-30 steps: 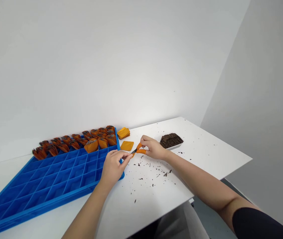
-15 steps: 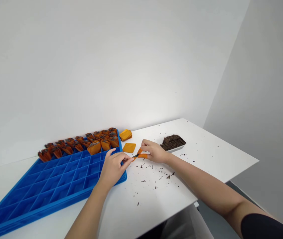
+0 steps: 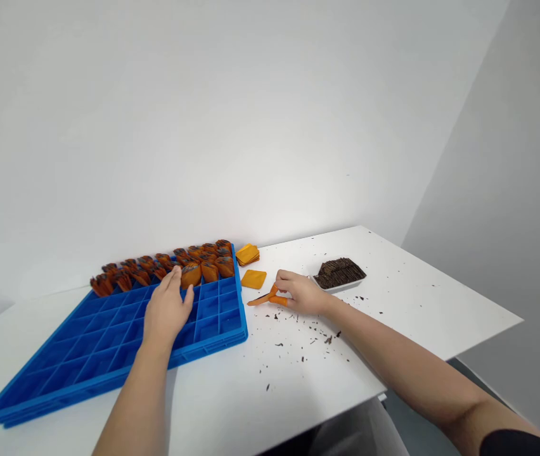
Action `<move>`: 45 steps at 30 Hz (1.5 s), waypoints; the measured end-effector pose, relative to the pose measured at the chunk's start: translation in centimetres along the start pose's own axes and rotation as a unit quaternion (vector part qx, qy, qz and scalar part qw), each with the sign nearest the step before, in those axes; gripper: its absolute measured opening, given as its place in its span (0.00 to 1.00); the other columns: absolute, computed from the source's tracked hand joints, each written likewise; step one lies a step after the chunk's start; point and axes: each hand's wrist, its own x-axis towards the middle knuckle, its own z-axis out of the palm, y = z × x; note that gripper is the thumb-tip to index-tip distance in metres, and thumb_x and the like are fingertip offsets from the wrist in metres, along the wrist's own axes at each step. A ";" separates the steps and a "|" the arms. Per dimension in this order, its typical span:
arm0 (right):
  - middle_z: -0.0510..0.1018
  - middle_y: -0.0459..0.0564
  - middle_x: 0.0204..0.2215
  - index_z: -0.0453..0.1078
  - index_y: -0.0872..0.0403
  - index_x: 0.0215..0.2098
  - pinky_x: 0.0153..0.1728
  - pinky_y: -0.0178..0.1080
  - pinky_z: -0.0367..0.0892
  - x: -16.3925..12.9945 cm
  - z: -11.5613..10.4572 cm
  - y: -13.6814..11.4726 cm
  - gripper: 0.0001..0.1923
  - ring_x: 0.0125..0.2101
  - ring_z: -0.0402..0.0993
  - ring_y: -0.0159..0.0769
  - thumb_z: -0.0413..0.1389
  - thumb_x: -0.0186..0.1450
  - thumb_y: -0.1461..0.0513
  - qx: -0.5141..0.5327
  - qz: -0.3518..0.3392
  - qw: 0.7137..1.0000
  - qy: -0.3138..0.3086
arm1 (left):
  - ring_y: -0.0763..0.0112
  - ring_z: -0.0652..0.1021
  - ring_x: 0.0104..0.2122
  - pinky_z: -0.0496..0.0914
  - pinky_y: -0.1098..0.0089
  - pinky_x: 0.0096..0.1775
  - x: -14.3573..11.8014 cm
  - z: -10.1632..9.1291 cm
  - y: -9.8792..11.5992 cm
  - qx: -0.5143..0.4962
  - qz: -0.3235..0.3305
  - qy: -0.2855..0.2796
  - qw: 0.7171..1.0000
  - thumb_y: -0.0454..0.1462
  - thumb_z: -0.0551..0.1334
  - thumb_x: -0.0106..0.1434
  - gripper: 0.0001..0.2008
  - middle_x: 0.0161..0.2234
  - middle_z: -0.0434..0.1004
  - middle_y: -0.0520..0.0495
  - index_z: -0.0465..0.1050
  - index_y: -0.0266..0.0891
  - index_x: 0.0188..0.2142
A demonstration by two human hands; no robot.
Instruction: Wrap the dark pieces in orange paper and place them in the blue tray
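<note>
My right hand (image 3: 302, 294), with orange covers on its thumb and a finger, pinches a small flat orange packet (image 3: 257, 300) with a dark edge, just above the table. My left hand (image 3: 165, 313) is over the blue compartment tray (image 3: 210, 346), fingers stretched out and nothing seen in it. Its fingertips are close to a bundle of orange packets (image 3: 191, 275) in the tray; whether they touch is unclear. More bundles of packets (image 3: 127, 278) stand upright in the back rows. A single orange square (image 3: 253, 278) lies flat beyond my right hand.
A stack of orange squares (image 3: 248, 254) lies by the tray's back right corner. Behind my right hand stands a white dish (image 3: 346, 285) of dark brown strips (image 3: 341, 272). Dark crumbs (image 3: 328, 340) are scattered over the white table (image 3: 422, 316), whose front edge is close.
My left hand has let go of the packet and moved left over the tray, its fingers straightening. My right hand still holds the packet. The view has shifted slightly.
</note>
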 end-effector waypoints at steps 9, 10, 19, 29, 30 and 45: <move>0.72 0.49 0.37 0.74 0.52 0.39 0.34 0.37 0.65 0.0 0.1 -0.2 0.10 0.35 0.70 0.35 0.60 0.73 0.54 0.019 -0.021 0.999 -0.020 | 0.52 0.70 0.67 0.69 0.58 0.65 -0.3 0.3 0.7 0.029 -0.018 -0.062 0.997 0.43 0.51 0.74 0.31 0.74 0.58 0.40 0.59 0.34 0.73; 0.72 0.49 0.37 0.73 0.53 0.38 0.34 0.37 0.65 0.0 0.1 -0.2 0.10 0.35 0.69 0.35 0.60 0.73 0.54 0.019 -0.022 0.999 -0.021 | 0.52 0.70 0.67 0.70 0.58 0.65 -0.3 0.3 0.6 0.035 -0.015 -0.069 0.997 0.42 0.51 0.74 0.31 0.74 0.58 0.39 0.59 0.33 0.73; 0.72 0.48 0.36 0.72 0.52 0.37 0.32 0.37 0.63 0.0 0.4 -0.6 0.09 0.34 0.68 0.35 0.60 0.72 0.56 0.018 -0.012 1.000 -0.022 | 0.49 0.78 0.60 0.78 0.54 0.54 -0.1 -0.7 0.7 0.071 -0.016 -0.091 0.993 0.46 0.51 0.74 0.30 0.73 0.61 0.41 0.65 0.36 0.70; 0.71 0.48 0.35 0.73 0.52 0.38 0.32 0.38 0.64 -0.1 0.6 -0.6 0.11 0.34 0.68 0.36 0.60 0.73 0.53 0.008 -0.005 0.999 -0.036 | 0.45 0.78 0.59 0.78 0.51 0.53 -0.1 -1.4 1.0 0.081 -0.044 -0.119 0.989 0.47 0.53 0.73 0.31 0.74 0.58 0.44 0.64 0.40 0.71; 0.71 0.48 0.35 0.73 0.52 0.38 0.32 0.37 0.64 -0.2 0.6 -0.6 0.11 0.34 0.68 0.36 0.60 0.73 0.54 0.009 -0.006 0.999 -0.037 | 0.45 0.78 0.59 0.78 0.50 0.53 -0.1 -1.4 1.1 0.083 -0.046 -0.118 0.988 0.47 0.53 0.73 0.31 0.74 0.59 0.43 0.64 0.40 0.71; 0.69 0.45 0.33 0.63 0.52 0.31 0.30 0.36 0.58 -0.1 0.4 -1.1 0.12 0.32 0.64 0.32 0.64 0.66 0.65 -0.008 -0.002 0.998 -0.055 | 0.45 0.82 0.50 0.79 0.52 0.44 -0.5 -1.2 1.7 0.097 -0.084 -0.095 0.987 0.47 0.51 0.74 0.29 0.67 0.68 0.33 0.66 0.37 0.69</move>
